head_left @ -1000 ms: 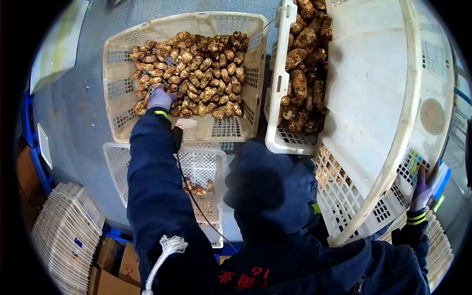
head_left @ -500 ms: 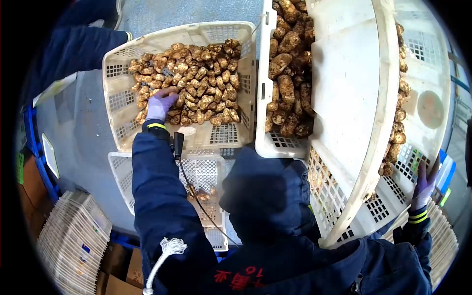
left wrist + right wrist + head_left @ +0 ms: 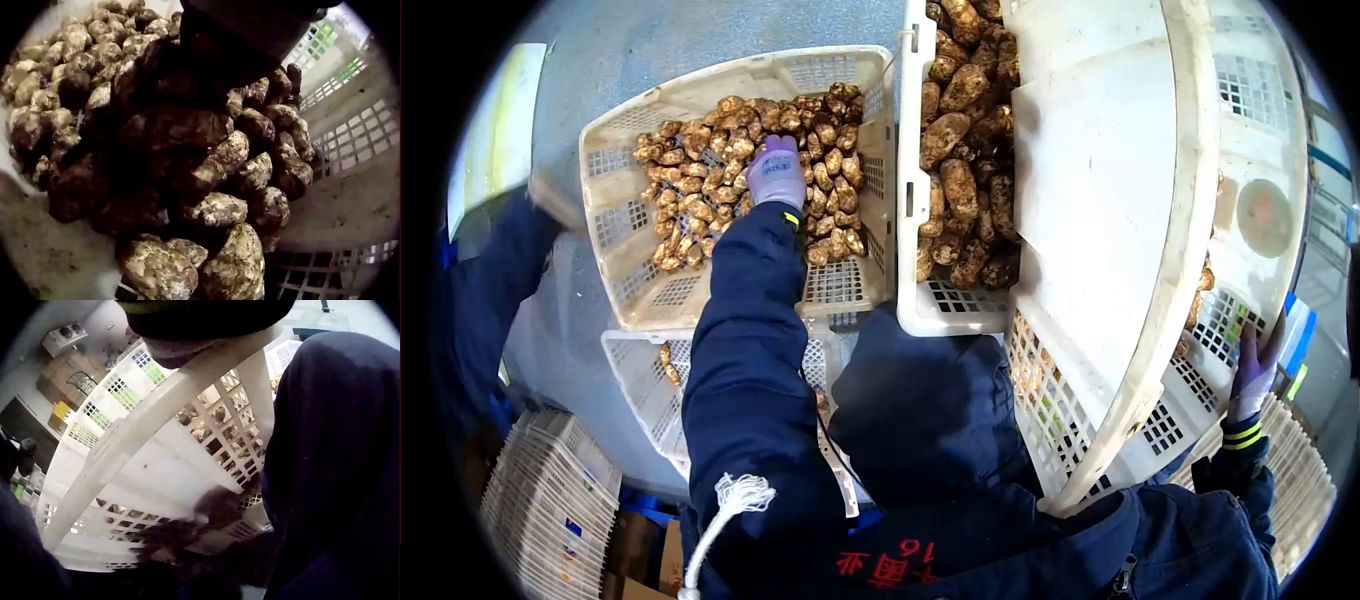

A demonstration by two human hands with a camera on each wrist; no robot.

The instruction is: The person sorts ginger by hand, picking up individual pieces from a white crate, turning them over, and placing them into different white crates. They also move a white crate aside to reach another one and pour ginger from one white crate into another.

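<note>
Left hand (image 3: 777, 178), back upward, arm extending toward 11 o'clock; fingertips hiding, grip impossible to tell. Brown tubers (image 3: 690, 185) lying around it in low crate (image 3: 730, 80). Apparent step: sorting; next move probably calling for pinch, lift. Right hand (image 3: 1252, 375), 4 o'clock: fingers standing apart beside tilted crate (image 3: 1185, 250).

We get bright head view, edges curved black; sleeve (image 3: 505, 265) blurred left of tuber crate (image 3: 615, 190); left wrist view dim inside crate.
</note>
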